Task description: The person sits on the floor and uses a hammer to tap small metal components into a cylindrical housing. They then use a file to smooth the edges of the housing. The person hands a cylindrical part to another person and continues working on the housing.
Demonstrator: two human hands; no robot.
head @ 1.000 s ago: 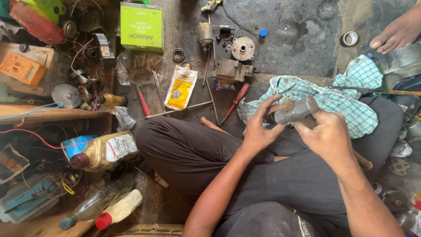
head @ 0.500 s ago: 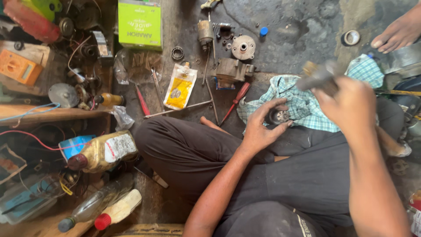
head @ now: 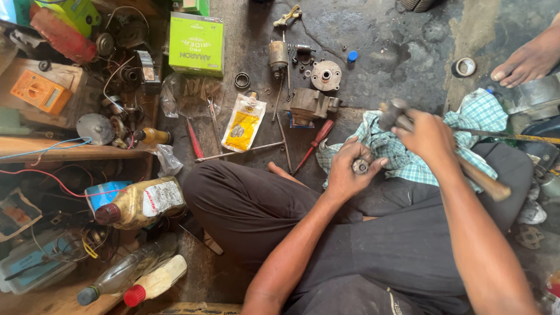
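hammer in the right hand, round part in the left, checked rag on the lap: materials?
Hammer: head looks like dull grey steel; handle looks like bare brown wood, worn. Right hand grips it.
Round part in the left hand: grey metal, likely steel, with a faint sheen.
Rag: woven cloth, probably cotton; teal-white check, soft creases.

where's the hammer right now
In the head view, the hammer is raised in the right hand, above the checked cloth, right of the left hand.
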